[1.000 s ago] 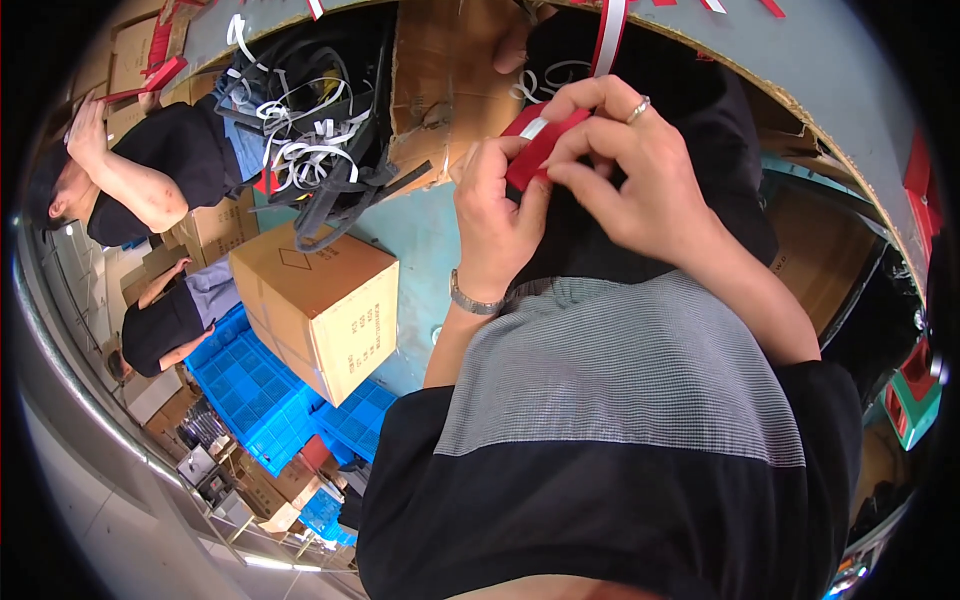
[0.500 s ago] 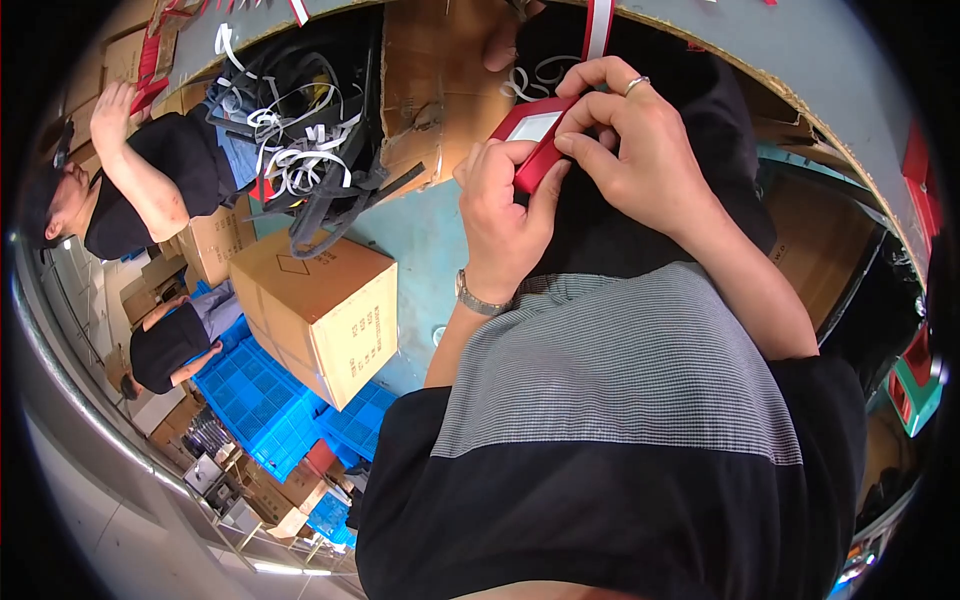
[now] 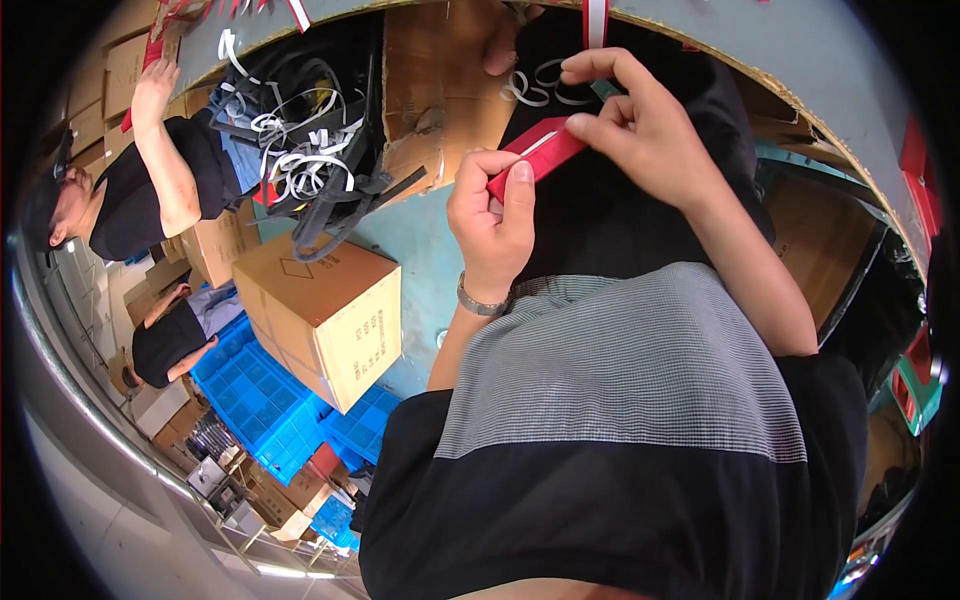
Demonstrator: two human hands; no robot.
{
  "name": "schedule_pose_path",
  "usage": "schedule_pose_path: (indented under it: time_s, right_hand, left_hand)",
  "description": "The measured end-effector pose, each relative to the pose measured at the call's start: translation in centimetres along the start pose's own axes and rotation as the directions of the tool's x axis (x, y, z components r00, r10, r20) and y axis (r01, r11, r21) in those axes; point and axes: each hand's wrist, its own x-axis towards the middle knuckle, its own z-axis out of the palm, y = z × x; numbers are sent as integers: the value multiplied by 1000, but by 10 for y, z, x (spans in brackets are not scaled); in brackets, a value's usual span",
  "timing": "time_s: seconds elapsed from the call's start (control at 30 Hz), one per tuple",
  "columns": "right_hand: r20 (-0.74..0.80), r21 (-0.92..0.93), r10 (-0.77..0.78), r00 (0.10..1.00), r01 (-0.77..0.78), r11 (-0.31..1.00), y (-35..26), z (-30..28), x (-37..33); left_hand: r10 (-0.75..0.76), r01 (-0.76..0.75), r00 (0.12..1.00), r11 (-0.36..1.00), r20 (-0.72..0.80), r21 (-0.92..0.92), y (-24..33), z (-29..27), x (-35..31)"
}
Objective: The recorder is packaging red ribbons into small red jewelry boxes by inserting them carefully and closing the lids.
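Observation:
A small red box (image 3: 548, 148) with a white strip along its face is held above my lap. My left hand (image 3: 492, 215) grips its lower left end, with the thumb on the side facing me and the fingers behind. At the box's upper right end is my right hand (image 3: 640, 130). Its index finger and thumb are spread apart, the thumb by the box's tip, and the other fingers are partly curled. A small greenish patch shows behind those fingers, too little to name. Beyond the hands, a red and white ribbon (image 3: 596, 22) hangs over the table edge.
The grey table (image 3: 690, 22) curves round ahead. To the left are a heap of white and black strips (image 3: 300, 150), a cardboard carton (image 3: 315, 315) and blue crates (image 3: 255, 400). Further left, one co-worker (image 3: 160, 170) has a raised arm; another person (image 3: 175, 340) is beyond.
The red box has turned so its narrower side shows. My right hand has loosened from it, its index finger and thumb now apart. The co-worker's raised hand has moved up and right.

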Motion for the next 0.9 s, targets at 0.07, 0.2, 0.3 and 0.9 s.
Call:
schedule_pose_path:
  time_s: [0.07, 0.2, 0.3, 0.9]
  right_hand:
    - [140, 300, 10, 990, -52, 952, 15, -4, 0]
    - [133, -6, -130, 983, 132, 991, 4, -7, -17]
    - [224, -291, -396, 890, 449, 845, -17, -13, -33]
    - [-270, -635, 94, 958, -250, 731, -167, -356, -90]
  left_hand:
    - [-13, 13, 1000, 984, 1, -175, 3, 1, 3]
    - [-112, 133, 990, 955, 90, -267, 11, 0, 3]
    - [-41, 52, 989, 996, 143, -72, 30, 6, 4]
    - [102, 181, 918, 753, 384, -633, 64, 53, 39]
